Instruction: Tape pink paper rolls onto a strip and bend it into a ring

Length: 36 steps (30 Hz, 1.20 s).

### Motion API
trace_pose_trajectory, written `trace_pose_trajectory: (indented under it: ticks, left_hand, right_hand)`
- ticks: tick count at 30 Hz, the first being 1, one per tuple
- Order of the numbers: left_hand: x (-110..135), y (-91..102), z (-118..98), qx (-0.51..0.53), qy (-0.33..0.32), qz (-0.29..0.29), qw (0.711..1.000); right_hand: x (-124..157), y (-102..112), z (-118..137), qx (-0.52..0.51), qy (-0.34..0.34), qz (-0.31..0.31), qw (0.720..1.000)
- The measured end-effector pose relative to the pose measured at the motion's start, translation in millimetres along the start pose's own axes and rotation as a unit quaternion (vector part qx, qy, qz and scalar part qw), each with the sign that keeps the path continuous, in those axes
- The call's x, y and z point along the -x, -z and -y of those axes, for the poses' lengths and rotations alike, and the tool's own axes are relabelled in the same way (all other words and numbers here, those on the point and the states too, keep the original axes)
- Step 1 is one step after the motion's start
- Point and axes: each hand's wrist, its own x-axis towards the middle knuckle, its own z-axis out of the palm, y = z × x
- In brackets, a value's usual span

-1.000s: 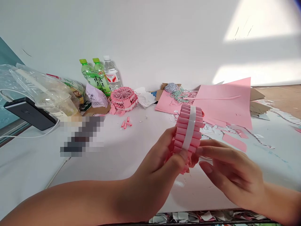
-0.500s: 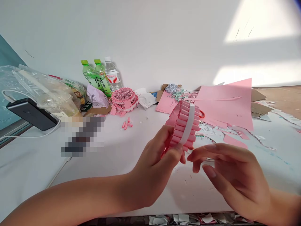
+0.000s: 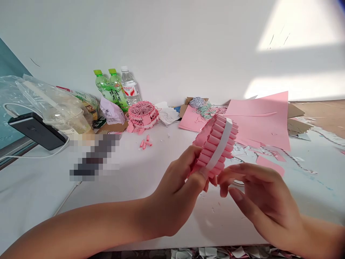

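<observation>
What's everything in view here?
ring: one, pink and white, centre
paper rolls: about four, pink, centre
bottles: three, green or clear, back
stringed stack: one, pink, beside bottles
string bundles: several, multicoloured, back
paper sheets: several, pink, back right
crumpled paper: one, white, back
wrapper: one, lilac, before bottles
cup: one, clear, left
plastic: some, clear, far left
device: one, black, left
scraps: many, white and pink, right
table: one, white, below
left hand: one, bare, fingers around ring
right hand: one, bare, fingers near ring

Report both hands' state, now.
Left hand: closed, holding the pink ring.
Right hand: open, loosely curled near it; contact unclear.
</observation>
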Motion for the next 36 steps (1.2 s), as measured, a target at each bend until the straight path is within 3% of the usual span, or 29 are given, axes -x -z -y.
trace_pose_trajectory:
  ticks: [7,12,25,30,36]
  left_hand:
    - [-2.7,-2.9,-2.7,0.05,-0.033,0.022,0.998]
    - [-2.4,-1.4,-3.3,0.032,-0.034,0.029,0.999]
    - [-3.1,2.8,-0.7,0.019,-0.017,-0.004,1.0]
    - [-4.2,0.9,-3.8,0.045,-0.038,0.015,0.998]
    - [-2.0,0.9,-2.0,-0.01,-0.011,-0.021,1.0]
  right_hand:
    - [-0.3,-0.7,-2.5,0.004,0.019,0.0,1.0]
    - [0.8,-1.5,-1.4,0.004,0.003,0.0,1.0]
    - [3.3,-3.6,-3.9,0.012,-0.005,0.004,1.0]
    - [4.2,-3.7,-5.7,0.012,0.005,-0.001,1.0]
    - [3.9,-3.3,-4.3,0.021,-0.006,-0.009,1.0]
